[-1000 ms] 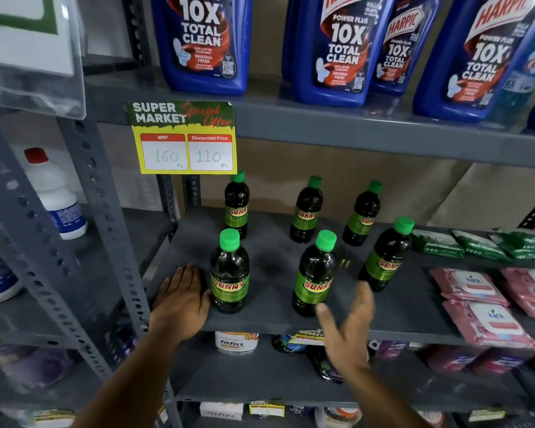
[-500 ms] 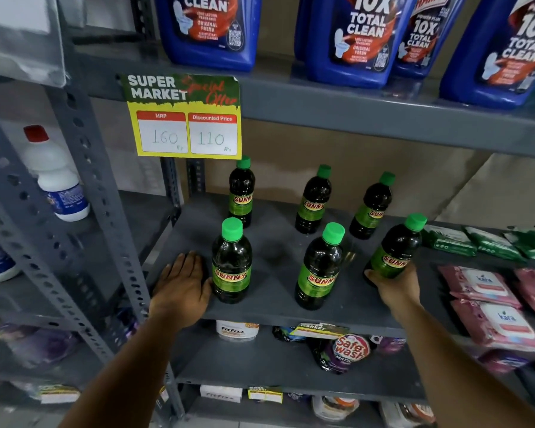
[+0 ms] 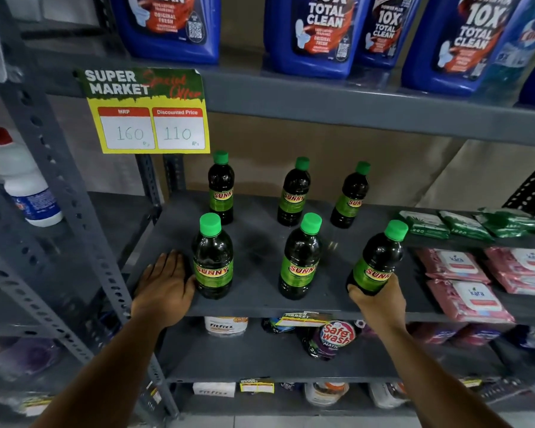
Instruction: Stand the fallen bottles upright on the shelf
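- Head view: gripping the front-right bottle (image 3: 378, 261) low on its body with the right hand (image 3: 376, 299), near the front edge of the shelf (image 3: 260, 307); bottle leaning slightly right, base hidden by the fingers, so hard to tell whether resting flat.
- Lying flat and open on the shelf edge with the left hand (image 3: 164, 285), thumb side touching the front-left bottle (image 3: 213, 257), holding nothing.
- Standing upright already: the front-middle bottle (image 3: 300, 257) and three back bottles (image 3: 292, 193); judging the task as nearly finished.
- Calling next, likely, for setting this last bottle square and letting go gently.
- Crowding just beside on the right: pink packs (image 3: 464, 285) and green packs (image 3: 464, 225), leaving little room for a slip that way.
- Hanging above, well clear: price sign (image 3: 145, 112) and blue jugs (image 3: 315, 32).
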The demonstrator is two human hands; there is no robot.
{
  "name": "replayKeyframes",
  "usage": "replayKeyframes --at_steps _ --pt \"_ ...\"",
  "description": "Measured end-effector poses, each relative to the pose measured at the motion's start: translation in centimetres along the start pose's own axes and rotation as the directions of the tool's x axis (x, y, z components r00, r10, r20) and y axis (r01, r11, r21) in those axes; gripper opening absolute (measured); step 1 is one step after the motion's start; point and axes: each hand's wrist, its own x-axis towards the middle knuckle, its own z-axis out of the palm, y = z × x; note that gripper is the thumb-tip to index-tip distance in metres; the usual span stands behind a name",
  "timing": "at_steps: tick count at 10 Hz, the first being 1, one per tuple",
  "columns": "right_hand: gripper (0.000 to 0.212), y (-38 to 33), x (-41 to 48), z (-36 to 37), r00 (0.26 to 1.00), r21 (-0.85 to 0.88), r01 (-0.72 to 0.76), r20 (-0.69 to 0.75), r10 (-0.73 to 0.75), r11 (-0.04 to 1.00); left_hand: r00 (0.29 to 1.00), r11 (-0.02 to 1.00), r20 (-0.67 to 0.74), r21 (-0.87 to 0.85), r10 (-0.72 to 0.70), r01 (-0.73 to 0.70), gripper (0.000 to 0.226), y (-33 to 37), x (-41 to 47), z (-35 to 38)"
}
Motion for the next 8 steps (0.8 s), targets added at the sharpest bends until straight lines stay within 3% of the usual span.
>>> replayKeyframes --at_steps 6,7,8 --pt "0.057 0.2 0.0 0.2 0.998 0.056 0.062 0.026 -0.063 0.997 1.0 1.0 -0.002 -0.008 -0.016 0.016 0.064 0.2 0.1 0.0" --pt "0.056 0.2 0.0 0.0 0.993 0.07 0.094 0.062 -0.098 0.993 0.999 0.996 0.003 -0.084 -0.035 0.035 0.062 0.5 -0.3 -1.0" --pt "0.056 0.4 -0.2 -0.6 0.981 0.083 0.15 0.108 -0.159 0.985 0.992 0.961 -0.1 -0.272 -0.072 0.043 0.058 1.0 -1.2 -1.1"
